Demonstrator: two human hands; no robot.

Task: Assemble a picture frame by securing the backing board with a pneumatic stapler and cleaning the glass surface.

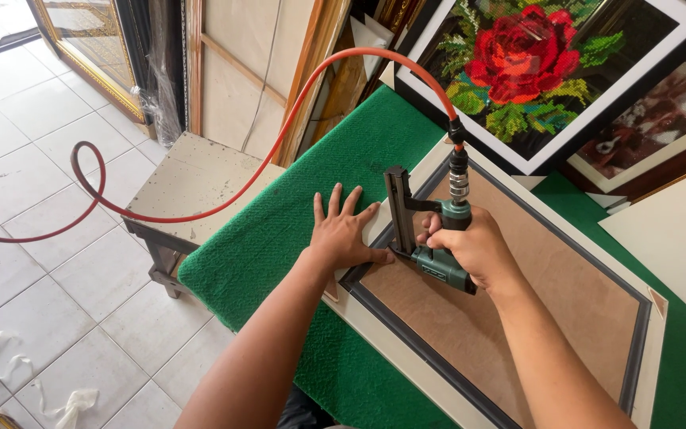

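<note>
The right hand [476,248] is wrapped tight around the grip of a green air stapler [430,238], fingers curled over the body, with the tool's dark upright magazine standing just to the left of the knuckles. The nose of the stapler sits down at the near corner of a picture frame [518,349] that lies face down, its brown backing board [518,318] stretching away under and beyond that hand's wrist. An orange air hose [279,143] rises from a metal coupling just above the right hand, arches high over the left hand and loops off across the white floor tiles [41,238] well to the left.

The left hand [344,233] lies flat with fingers spread wide, holding nothing; the palm rests on the green cloth [279,230] covering the table, and the thumb reaches over onto the pale edge of the frame, almost touching the base of the stapler. Both hands are close together, with only the tool's magazine between them.

Past the right hand, leaning up at the far side of the table, stands a framed needlework of a red rose [529,56] with a white and black border. Beyond the left hand sits a small worn stool [192,179], and more frames and boards lean against the wall behind it
</note>
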